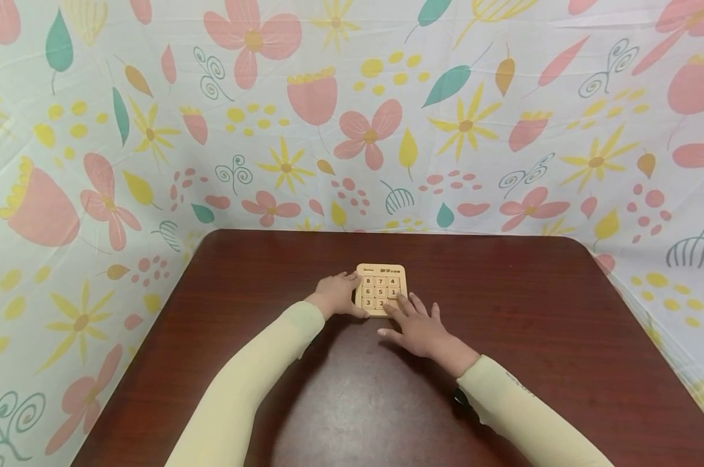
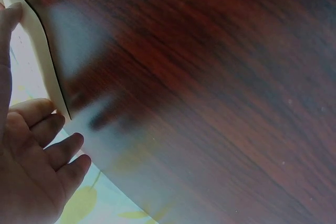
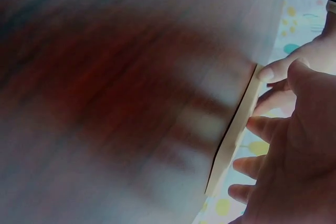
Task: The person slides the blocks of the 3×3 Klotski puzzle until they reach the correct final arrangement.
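My left hand [image 1: 336, 295] holds a wooden number sliding puzzle [image 1: 380, 292] by its near-left side, thumb at the bottom corner and fingertips along the edge. My right hand [image 1: 419, 331] reaches in opposite, fingers spread and extended, fingertips over the puzzle's lower right; which tile they touch, if any, I cannot tell. The puzzle lies flat between my two hands, tiles 8, 7, 4 in its farthest row. Beneath both hands is a dark red wood-grain table [image 1: 352, 402]; beyond them hangs a floral-print cloth [image 1: 363, 84].
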The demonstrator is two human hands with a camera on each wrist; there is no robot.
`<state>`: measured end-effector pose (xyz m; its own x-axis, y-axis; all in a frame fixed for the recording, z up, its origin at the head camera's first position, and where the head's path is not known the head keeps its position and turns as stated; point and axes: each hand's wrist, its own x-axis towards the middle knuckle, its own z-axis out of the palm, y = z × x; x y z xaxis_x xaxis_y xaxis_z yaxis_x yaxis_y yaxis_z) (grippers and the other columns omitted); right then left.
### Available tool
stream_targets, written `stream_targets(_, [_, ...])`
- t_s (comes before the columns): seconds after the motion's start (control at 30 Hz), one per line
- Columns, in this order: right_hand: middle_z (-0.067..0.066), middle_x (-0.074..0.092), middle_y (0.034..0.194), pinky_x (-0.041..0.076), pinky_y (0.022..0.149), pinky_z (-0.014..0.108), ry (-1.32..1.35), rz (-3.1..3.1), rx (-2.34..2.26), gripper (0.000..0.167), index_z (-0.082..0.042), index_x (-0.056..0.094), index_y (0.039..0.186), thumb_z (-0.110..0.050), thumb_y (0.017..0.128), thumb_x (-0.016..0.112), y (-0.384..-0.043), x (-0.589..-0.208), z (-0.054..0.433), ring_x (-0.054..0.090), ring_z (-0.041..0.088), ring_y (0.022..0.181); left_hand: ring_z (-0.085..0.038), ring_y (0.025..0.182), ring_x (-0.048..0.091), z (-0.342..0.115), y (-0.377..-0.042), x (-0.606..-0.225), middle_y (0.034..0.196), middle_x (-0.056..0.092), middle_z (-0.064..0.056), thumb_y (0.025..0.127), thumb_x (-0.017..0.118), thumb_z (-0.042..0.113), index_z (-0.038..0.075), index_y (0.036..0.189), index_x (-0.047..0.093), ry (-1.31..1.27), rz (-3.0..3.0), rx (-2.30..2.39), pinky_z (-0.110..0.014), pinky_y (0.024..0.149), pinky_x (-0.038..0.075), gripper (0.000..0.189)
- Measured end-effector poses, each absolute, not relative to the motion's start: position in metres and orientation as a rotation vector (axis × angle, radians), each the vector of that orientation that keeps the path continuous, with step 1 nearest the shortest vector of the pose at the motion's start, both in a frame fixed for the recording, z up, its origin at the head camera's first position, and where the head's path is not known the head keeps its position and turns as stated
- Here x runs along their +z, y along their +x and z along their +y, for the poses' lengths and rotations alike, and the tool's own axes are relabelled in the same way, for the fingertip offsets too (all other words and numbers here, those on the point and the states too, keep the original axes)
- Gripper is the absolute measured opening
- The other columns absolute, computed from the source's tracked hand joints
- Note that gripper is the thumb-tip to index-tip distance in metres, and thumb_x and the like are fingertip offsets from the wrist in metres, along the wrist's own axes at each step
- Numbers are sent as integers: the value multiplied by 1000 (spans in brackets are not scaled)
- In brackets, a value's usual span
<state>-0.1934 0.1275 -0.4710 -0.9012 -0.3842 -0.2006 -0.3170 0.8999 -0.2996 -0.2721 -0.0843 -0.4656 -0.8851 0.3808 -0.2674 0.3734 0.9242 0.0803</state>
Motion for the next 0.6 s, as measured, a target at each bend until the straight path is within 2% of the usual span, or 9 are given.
stream_targets(0.37, [21, 27, 169, 13, 115, 83, -514, 2807, -376, 69, -19, 41, 159, -58, 102, 51, -193, -473, 130, 18, 48, 157, -23, 157, 33, -84, -271, -464, 170, 30, 3, 82, 73, 69, 19, 162, 34, 557, 2799, 36, -43, 117, 46, 102])
stream_targets(0.6, [20, 21, 171, 10, 117, 81, -489, 2804, -364, 69, -22, 40, 159, -59, 102, 49, -195, -474, 135, 13, 47, 159, -22, 157, 34, -84, -271, -463, 170, 30, 3, 82, 72, 69, 19, 161, 35, 557, 2801, 13, -41, 117, 45, 101])
